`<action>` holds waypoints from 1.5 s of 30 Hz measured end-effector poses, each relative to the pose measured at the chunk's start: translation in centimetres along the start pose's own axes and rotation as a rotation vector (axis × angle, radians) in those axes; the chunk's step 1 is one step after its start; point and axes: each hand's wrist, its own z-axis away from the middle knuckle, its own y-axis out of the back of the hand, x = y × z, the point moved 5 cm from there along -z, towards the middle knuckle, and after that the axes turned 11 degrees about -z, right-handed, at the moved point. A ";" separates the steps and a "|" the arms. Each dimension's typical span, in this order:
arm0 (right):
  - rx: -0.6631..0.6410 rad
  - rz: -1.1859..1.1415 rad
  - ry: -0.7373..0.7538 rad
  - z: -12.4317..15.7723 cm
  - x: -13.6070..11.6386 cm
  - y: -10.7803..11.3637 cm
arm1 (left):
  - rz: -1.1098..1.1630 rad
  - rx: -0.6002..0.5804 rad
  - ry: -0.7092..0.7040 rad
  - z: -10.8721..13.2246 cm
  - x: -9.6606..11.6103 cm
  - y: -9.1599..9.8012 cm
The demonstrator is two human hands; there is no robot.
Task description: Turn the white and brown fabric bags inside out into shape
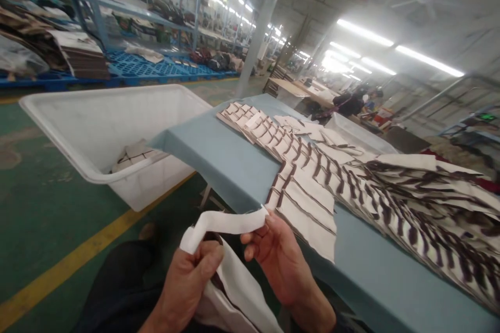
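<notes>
A white fabric strip (234, 222) stretches between my two hands over my lap. My left hand (191, 276) is closed around one part of it, together with a white cloth piece with dark edging (242, 286) that hangs down below. At the strip's far end, my right hand (279, 255) pinches the tip between thumb and fingers. Just beyond my right hand, white fabric panels with dark brown edges (307, 203) lie stacked at the edge of the table (222, 153).
A long overlapping row of brown-edged pieces (324, 166) runs along the blue-grey table. To the left stands a large white plastic bin (128, 109) with some cloth inside. Blue racks (94, 10) hold fabric stacks behind it. A pole (261, 26) rises past the table's far end.
</notes>
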 end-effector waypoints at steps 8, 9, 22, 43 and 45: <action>0.025 0.087 0.030 1.7 3.2 1.6 | -0.020 0.022 -0.066 1.2 0.6 0.1; 0.041 0.101 0.022 1.8 3.8 2.0 | -0.042 0.018 -0.090 1.4 0.8 0.2; 0.262 0.905 0.593 4.0 -1.5 5.2 | -0.546 -0.016 -0.367 3.9 6.3 2.0; -0.341 1.045 0.749 5.5 2.2 -4.5 | -0.737 -0.010 -0.563 4.6 8.6 0.4; -0.178 0.744 0.476 4.2 2.5 -2.9 | -0.750 -0.050 -0.509 4.3 8.4 0.6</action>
